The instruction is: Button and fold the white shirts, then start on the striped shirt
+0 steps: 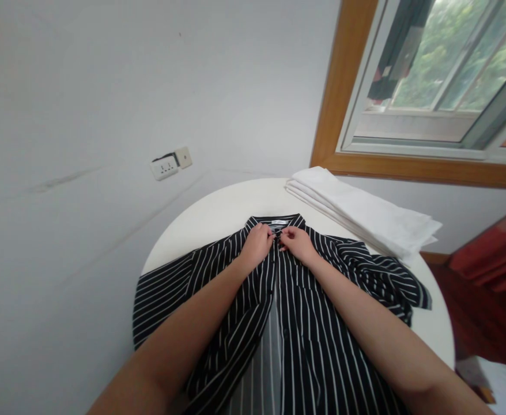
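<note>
A black shirt with thin white stripes (322,323) lies front up on a round white table (218,216), collar away from me. My left hand (257,242) pinches the left front edge just below the collar. My right hand (297,242) pinches the right front edge at the same height, almost touching the left hand. The two front edges meet between my fingers at the top and gape open lower down. Both sleeves spread out to the sides.
A stack of folded white cloth (365,210) lies at the table's far right. A wall socket (165,166) sits on the grey wall to the left. A wood-framed window (426,86) is behind. Red-brown floor (482,323) shows at right.
</note>
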Demonstrator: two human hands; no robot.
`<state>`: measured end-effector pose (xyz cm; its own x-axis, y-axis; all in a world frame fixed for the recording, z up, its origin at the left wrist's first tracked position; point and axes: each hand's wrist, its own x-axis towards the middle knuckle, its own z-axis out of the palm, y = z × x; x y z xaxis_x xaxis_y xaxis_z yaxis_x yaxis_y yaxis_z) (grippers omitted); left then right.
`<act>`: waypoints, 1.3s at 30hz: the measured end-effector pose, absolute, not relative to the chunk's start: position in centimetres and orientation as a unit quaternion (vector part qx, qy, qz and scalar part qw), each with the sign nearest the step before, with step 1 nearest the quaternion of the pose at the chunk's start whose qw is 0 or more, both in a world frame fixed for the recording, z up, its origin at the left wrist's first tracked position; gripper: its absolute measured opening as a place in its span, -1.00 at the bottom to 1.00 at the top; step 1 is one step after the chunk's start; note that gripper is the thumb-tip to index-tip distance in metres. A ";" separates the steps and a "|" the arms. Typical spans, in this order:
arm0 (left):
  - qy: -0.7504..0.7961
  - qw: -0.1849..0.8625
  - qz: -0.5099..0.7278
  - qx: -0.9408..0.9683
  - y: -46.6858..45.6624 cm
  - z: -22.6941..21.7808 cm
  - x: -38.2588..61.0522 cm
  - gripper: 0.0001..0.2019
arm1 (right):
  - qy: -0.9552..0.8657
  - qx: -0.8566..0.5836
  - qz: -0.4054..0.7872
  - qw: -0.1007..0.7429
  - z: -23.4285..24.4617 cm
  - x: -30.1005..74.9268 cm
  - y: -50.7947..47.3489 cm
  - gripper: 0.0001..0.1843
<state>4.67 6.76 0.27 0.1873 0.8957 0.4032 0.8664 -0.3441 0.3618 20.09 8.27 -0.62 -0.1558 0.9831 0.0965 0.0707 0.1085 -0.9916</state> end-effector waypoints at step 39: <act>0.585 0.040 0.324 0.743 7.1 -0.1 3.8 -0.82 | -0.535 -0.405 0.572 0.473 -0.7 19.4 8.2 -0.86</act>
<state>3.76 7.08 -0.08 0.1066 0.8942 0.4347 0.8428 -0.3132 0.4377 19.40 8.19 -0.72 -0.2248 0.9735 0.0430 -0.1079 0.0190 -0.9940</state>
